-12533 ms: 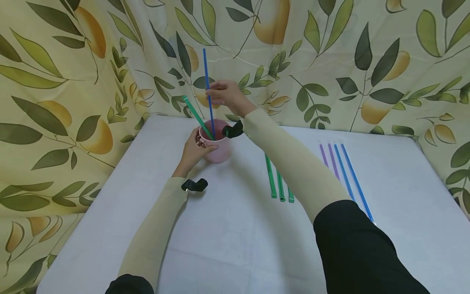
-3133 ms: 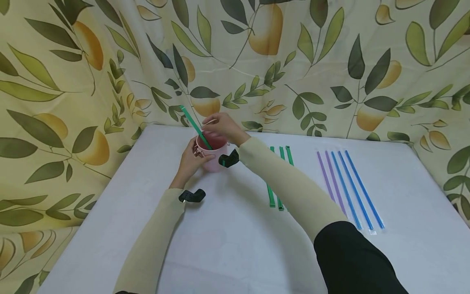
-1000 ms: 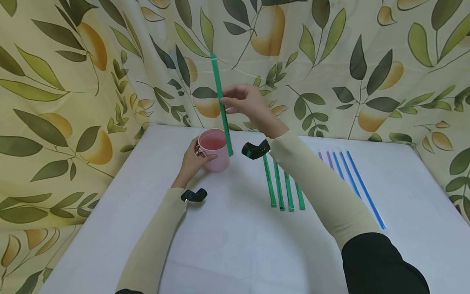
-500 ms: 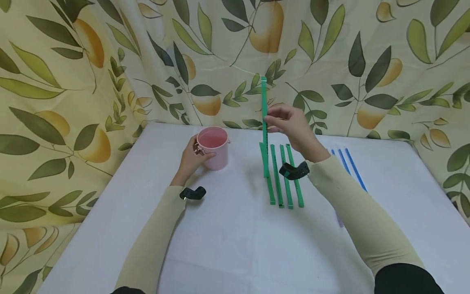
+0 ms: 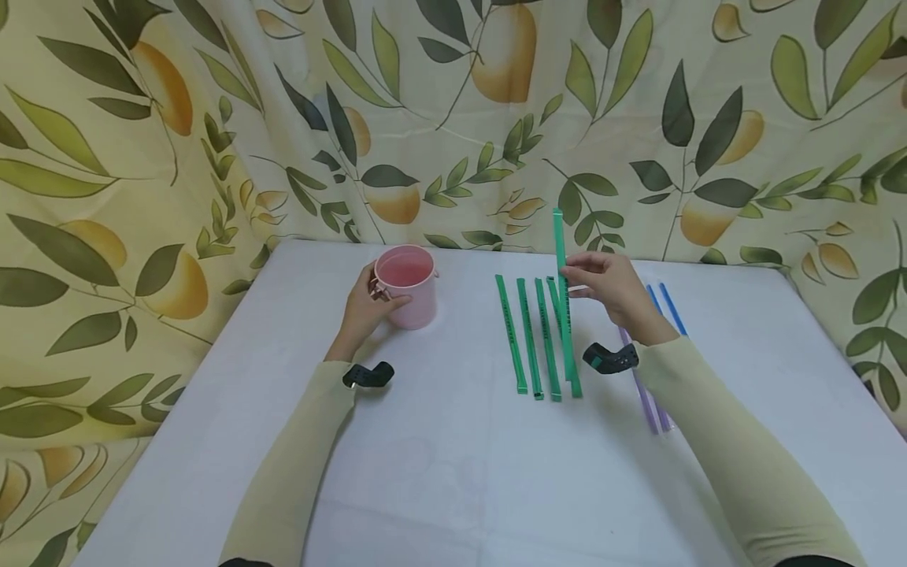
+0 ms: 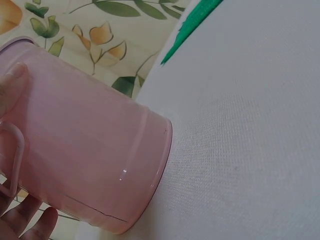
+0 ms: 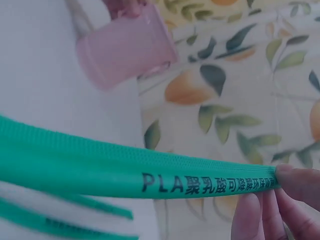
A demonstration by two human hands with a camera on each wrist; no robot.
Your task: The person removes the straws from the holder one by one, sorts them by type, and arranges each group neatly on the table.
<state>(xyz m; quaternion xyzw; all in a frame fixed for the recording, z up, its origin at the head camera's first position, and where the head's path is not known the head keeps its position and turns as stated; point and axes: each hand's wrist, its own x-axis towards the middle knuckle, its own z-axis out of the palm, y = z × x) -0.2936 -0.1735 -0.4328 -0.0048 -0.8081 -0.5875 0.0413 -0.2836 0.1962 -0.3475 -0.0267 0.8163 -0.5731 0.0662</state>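
Observation:
My left hand (image 5: 364, 315) holds a small pink pail (image 5: 414, 303) by its side, thumb on the front wall and fingers around the handle side. No straw shows above its rim. The left wrist view gives the pail's outer wall (image 6: 100, 135) and wire handle (image 6: 19, 155). With thumb and fingertips, my right hand (image 5: 612, 287) pinches a green paper-wrapped straw (image 5: 558, 244), held nearly upright; printed lettering (image 7: 210, 184) runs along its wrapper. Its lower end overlaps the rightmost of several green wrapped straws (image 5: 512, 335) laid side by side on the white table.
Purple straws (image 5: 643, 398) and blue straws (image 5: 671, 307) lie right of the green ones, partly hidden by my right forearm. A leaf-and-fruit patterned cloth (image 5: 453, 150) hangs behind the table (image 5: 425, 472). Black straps (image 5: 368, 375) sit at both wrists.
Earlier, a blue and a green straw stood in the pail; the blue one left first. My right hand then lifted out the green straw and carried it right, lowering it over the green row.

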